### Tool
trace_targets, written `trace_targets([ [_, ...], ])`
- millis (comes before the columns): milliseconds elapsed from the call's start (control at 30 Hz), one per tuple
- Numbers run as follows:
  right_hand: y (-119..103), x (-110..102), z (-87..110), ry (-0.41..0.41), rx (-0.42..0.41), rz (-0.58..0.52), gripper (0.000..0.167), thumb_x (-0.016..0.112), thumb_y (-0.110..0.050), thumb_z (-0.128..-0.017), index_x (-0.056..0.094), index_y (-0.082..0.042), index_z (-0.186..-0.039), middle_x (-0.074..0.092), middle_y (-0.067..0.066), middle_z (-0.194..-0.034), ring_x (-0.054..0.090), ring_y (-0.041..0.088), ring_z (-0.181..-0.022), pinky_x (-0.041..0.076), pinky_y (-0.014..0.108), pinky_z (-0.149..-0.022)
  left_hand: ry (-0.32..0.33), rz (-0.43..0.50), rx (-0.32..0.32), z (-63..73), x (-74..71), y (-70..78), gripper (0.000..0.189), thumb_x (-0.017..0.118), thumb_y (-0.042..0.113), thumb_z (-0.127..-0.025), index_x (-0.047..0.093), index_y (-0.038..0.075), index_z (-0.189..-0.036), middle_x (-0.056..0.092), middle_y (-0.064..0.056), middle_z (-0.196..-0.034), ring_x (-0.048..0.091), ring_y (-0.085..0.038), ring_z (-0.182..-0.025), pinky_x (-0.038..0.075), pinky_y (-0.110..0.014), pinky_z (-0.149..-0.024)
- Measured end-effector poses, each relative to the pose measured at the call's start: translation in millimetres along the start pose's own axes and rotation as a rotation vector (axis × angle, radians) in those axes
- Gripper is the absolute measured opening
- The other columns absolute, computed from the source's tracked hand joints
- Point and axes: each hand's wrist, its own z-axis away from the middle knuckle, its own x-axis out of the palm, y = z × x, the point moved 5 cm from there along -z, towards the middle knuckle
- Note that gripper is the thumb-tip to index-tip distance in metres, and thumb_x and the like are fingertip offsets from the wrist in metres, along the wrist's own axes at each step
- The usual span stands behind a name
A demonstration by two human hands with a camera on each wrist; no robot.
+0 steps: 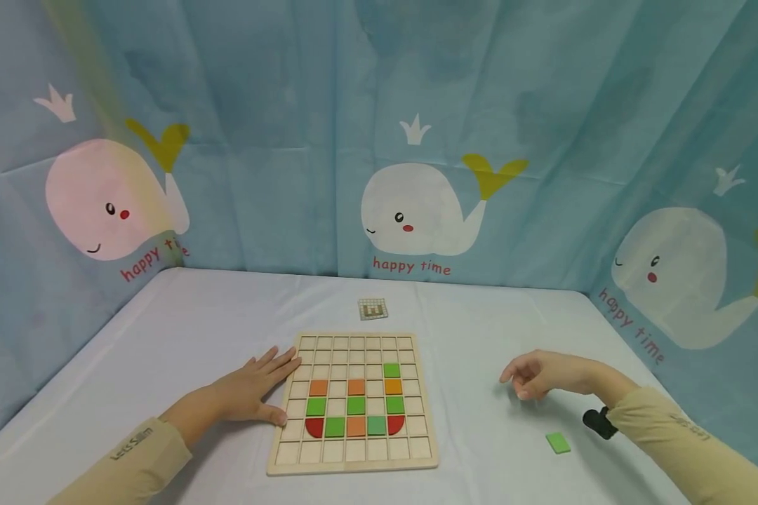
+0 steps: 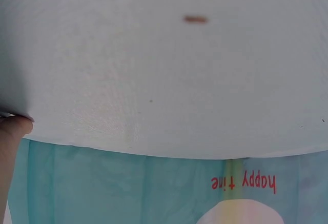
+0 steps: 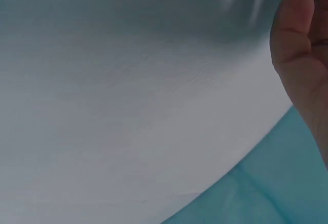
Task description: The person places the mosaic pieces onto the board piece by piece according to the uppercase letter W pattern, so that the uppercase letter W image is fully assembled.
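Note:
A wooden grid board (image 1: 352, 456) lies on the white table in the head view. Green, orange and red tiles sit in some of its squares, with rounded red tiles at both ends of one row. Fingers spread, my left hand (image 1: 246, 393) rests at the board's left edge. To the right of the board, my right hand (image 1: 546, 373) hovers over the cloth, its fingers loosely bent, and I see nothing in it. A loose green tile (image 1: 559, 442) lies below that hand. Only the thumb side of my right hand (image 3: 297, 44) shows in the right wrist view.
A small card with a grid pattern (image 1: 373, 309) lies beyond the board. The white tablecloth (image 1: 480, 315) reaches to a blue curtain (image 1: 278, 175) printed with whales, which surrounds the table at the back and sides. A black wrist device (image 1: 599, 423) sits by the right sleeve.

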Motion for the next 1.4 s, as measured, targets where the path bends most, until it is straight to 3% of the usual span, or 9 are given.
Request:
trace_targets([
  [200,21.3,-0.9,16.9,-0.156,0.028,-0.066,0.039,0.064,0.000,-0.088,0.054,0.017,-0.122,0.061,-0.003,-0.084,0.052,0.005,-0.071,0.043,0.018,-0.066,0.003,0.009,0.008,0.7,-1.4,1.2,0.105,0.064,0.066,-0.078,0.028,0.001,-0.152,0.018,-0.021,-0.158,0.011,-0.050,-0.142,0.016,-0.068,-0.107],
  [367,29.8,5.1,29.6,-0.253,-0.015,-0.094,0.041,0.066,0.001,-0.087,0.058,0.012,-0.126,0.058,-0.006,-0.085,0.050,0.002,-0.075,0.043,0.015,-0.072,0.008,0.008,0.014,0.7,-2.0,1.6,0.105,0.065,0.065,-0.078,0.028,0.000,-0.151,0.019,-0.022,-0.158,0.011,-0.050,-0.142,0.017,-0.068,-0.107],
  [467,33.8,7.9,33.1,-0.244,-0.075,-0.076,0.037,0.067,0.003,-0.086,0.062,0.008,-0.123,0.053,-0.003,-0.078,0.045,0.001,-0.072,0.039,0.014,-0.066,0.009,0.009,0.010,0.9,-2.0,1.5,0.105,0.065,0.065,-0.077,0.028,0.001,-0.151,0.019,-0.021,-0.158,0.011,-0.050,-0.142,0.016,-0.069,-0.107],
  [567,36.5,10.6,34.7,-0.231,-0.149,-0.054,0.033,0.067,0.003,-0.085,0.066,0.007,-0.117,0.042,0.012,-0.067,0.040,0.002,-0.067,0.034,0.016,-0.059,0.008,0.013,0.009,1.1,-1.9,1.3,0.105,0.065,0.065,-0.077,0.028,0.001,-0.152,0.018,-0.021,-0.158,0.011,-0.050,-0.142,0.016,-0.069,-0.107],
  [667,37.3,12.7,34.6,-0.227,-0.216,-0.027,0.030,0.068,0.003,-0.083,0.067,0.007,-0.114,0.035,0.028,-0.071,0.036,0.004,-0.064,0.031,0.020,-0.055,0.007,0.014,0.009,1.1,-1.7,0.6,0.105,0.065,0.065,-0.077,0.028,0.001,-0.152,0.018,-0.021,-0.158,0.010,-0.051,-0.142,0.016,-0.069,-0.107],
  [833,38.2,14.6,35.0,-0.211,-0.237,-0.002,0.029,0.068,0.002,-0.083,0.069,0.004,-0.112,0.036,0.026,-0.071,0.036,0.008,-0.062,0.032,0.022,-0.054,0.007,0.015,0.010,1.3,-1.6,1.4,0.105,0.065,0.065,-0.077,0.027,0.001,-0.152,0.018,-0.022,-0.158,0.010,-0.051,-0.142,0.016,-0.070,-0.107],
  [1067,40.4,16.7,36.6,-0.156,-0.259,0.063,0.024,0.069,0.000,-0.082,0.073,0.000,-0.105,0.037,0.021,-0.071,0.040,0.002,-0.065,0.035,0.022,-0.054,0.005,0.011,0.004,1.4,-1.9,1.9,0.105,0.065,0.065,-0.077,0.027,0.000,-0.152,0.018,-0.021,-0.158,0.010,-0.050,-0.142,0.016,-0.069,-0.107],
  [1233,37.6,18.6,38.1,-0.162,-0.298,0.045,0.025,0.068,0.003,-0.082,0.072,0.002,-0.107,0.038,0.023,-0.072,0.037,0.016,-0.060,0.033,0.030,-0.050,0.007,0.021,0.005,2.1,-3.5,4.1,0.105,0.065,0.064,-0.078,0.028,0.000,-0.151,0.019,-0.022,-0.158,0.011,-0.051,-0.141,0.016,-0.069,-0.107],
  [1400,39.0,20.6,39.2,-0.148,-0.278,0.044,0.026,0.071,0.002,-0.083,0.070,0.001,-0.109,0.038,0.023,-0.074,0.038,0.018,-0.061,0.033,0.033,-0.050,0.006,0.018,0.006,2.3,-3.5,4.6,0.105,0.065,0.063,-0.078,0.028,-0.001,-0.151,0.018,-0.022,-0.158,0.011,-0.051,-0.141,0.016,-0.069,-0.107],
])
